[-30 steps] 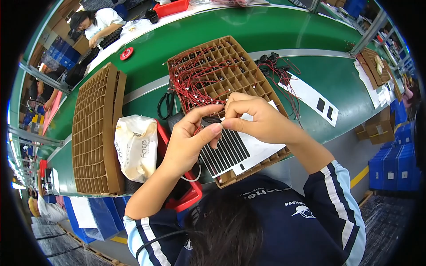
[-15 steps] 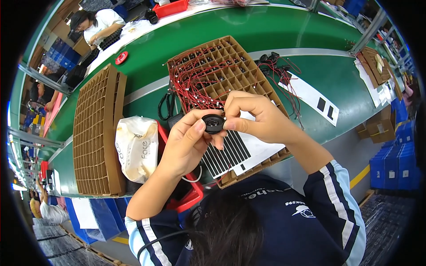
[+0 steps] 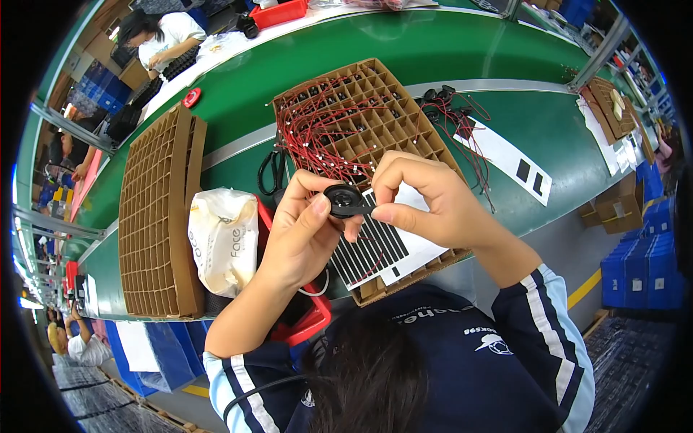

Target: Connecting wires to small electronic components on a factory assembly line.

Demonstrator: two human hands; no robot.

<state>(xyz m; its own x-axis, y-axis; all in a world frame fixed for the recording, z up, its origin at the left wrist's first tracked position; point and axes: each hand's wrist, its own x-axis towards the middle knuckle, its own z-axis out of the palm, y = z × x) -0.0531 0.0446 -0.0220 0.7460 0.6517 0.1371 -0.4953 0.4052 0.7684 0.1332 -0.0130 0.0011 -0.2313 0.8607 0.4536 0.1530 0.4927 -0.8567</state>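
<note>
Between thumb and fingers, my left hand [image 3: 297,229] grips a small round black speaker [image 3: 341,196], its face turned up. A short black strip [image 3: 360,211] runs along the speaker's lower edge out to the right. My right hand [image 3: 427,200] pinches the free end of that strip between thumb and forefinger. Under both hands lies a white sheet [image 3: 419,244] carrying rows of black strips [image 3: 369,254]. It rests on a cardboard divider tray [image 3: 426,137], whose far cells hold black parts with a tangle of red wires [image 3: 317,144].
An upright stack of divider trays [image 3: 155,216] stands at left, beside a white plastic bag [image 3: 224,242] and a red basket [image 3: 310,325]. Wired black speakers [image 3: 440,97] and a white card [image 3: 505,159] lie at right. Beyond the green belt [image 3: 462,50], another person [image 3: 170,40] works.
My right hand has drawn slightly right, and the strip now shows between it and the speaker. The speaker has tilted and shifted a little left. A red ring on the belt has moved left.
</note>
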